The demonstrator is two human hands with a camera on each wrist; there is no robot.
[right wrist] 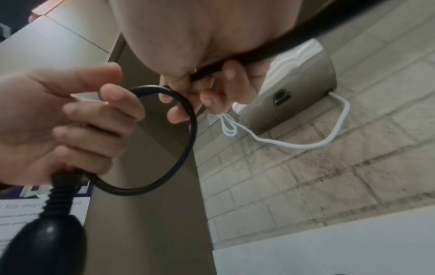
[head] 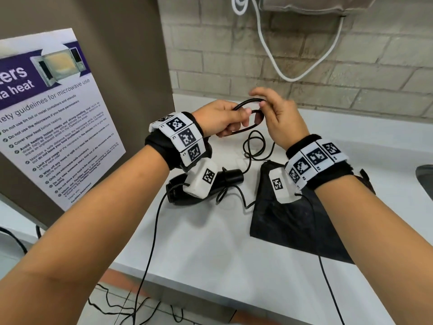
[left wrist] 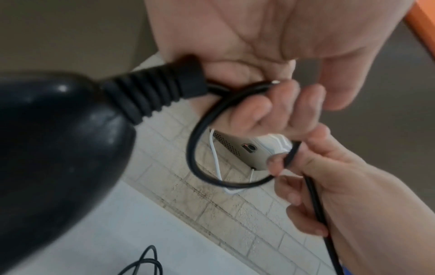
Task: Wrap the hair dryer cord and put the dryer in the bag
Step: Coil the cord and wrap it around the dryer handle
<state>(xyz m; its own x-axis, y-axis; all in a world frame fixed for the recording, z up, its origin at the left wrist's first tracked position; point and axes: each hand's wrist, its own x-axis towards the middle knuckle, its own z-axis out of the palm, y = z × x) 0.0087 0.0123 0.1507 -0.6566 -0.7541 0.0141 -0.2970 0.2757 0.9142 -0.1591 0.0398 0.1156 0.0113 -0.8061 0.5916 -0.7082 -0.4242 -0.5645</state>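
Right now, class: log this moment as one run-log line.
step: coiling cord | left hand: holds loop | right hand: pinches cord | dryer: hangs below left hand | bag: on counter

Both hands (head: 253, 116) loop cord (head: 248, 120) above dryer (head: 232, 177) & bag (head: 293, 221).

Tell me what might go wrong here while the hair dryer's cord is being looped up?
The left hand holds only one small loop of the cord, so it may spring open as the right hand feeds more in. The slack on the counter lies in tangled curls and could knot. The dryer hangs from its cord below the left wrist; a tug could strain the ribbed joint.
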